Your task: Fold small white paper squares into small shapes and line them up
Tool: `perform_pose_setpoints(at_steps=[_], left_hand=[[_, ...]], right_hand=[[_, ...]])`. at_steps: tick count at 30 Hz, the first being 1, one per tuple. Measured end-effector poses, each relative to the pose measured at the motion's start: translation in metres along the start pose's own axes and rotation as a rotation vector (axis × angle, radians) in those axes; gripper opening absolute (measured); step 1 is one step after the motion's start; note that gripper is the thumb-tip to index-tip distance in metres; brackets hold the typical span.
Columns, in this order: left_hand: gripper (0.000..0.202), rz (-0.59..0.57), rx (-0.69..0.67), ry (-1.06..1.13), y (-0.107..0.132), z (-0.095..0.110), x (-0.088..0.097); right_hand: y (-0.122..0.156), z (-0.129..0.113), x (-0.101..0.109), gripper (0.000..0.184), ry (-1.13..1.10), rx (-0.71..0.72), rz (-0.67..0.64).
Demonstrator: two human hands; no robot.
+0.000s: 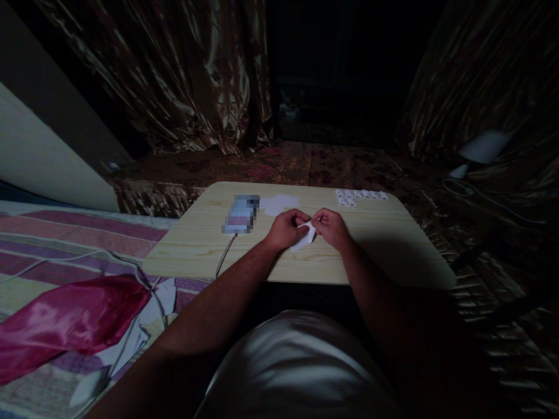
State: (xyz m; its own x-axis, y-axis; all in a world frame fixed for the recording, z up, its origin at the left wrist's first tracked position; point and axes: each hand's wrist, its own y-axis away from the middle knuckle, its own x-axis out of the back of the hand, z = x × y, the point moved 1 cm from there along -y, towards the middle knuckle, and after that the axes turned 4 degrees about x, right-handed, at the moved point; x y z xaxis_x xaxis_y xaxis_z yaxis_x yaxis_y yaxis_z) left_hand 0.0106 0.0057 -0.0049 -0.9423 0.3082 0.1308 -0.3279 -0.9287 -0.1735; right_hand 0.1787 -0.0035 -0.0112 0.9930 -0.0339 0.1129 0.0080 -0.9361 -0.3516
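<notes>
A small piece of white paper (305, 237) with a creased edge is held just above the table, close to its front edge. My left hand (286, 228) pinches it from the left, thumb lying on the paper. From the other side my right hand (331, 226) grips its upper corner between thumb and fingertips. Behind my left hand several flat white paper sheets (279, 203) lie on the wooden table (201, 256). Small folded white paper pieces (361, 195) stand in rows at the far right of the tabletop.
A blurred-out phone-like device (241, 214) with a cable (225, 256) lies left of my hands. On the striped bed (30, 250) are a shiny pink cloth or bag (78, 314) and loose papers (126, 346). A white lamp (484, 146) stands on the right, beyond the table.
</notes>
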Motion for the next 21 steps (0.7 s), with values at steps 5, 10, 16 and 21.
perform_pose_setpoints(at_steps=[5,10,16,21], left_hand=[[0.030,0.000,0.024,-0.040,-0.0008,-0.0028,0.0011],[0.031,-0.017,0.049,0.011,-0.0003,-0.0022,0.0007],[0.030,-0.004,0.031,-0.019,-0.0006,-0.0024,0.0006],[0.030,0.011,0.024,-0.056,-0.0014,-0.0052,0.0010]], right_hand=[[-0.0011,0.0020,0.0019,0.013,0.018,0.000,0.017],[-0.0011,0.0031,0.0018,0.014,0.048,-0.004,0.037],[-0.0006,0.0024,0.0015,0.012,0.043,0.009,0.036],[-0.0005,0.0024,0.0015,0.012,0.033,0.020,0.033]])
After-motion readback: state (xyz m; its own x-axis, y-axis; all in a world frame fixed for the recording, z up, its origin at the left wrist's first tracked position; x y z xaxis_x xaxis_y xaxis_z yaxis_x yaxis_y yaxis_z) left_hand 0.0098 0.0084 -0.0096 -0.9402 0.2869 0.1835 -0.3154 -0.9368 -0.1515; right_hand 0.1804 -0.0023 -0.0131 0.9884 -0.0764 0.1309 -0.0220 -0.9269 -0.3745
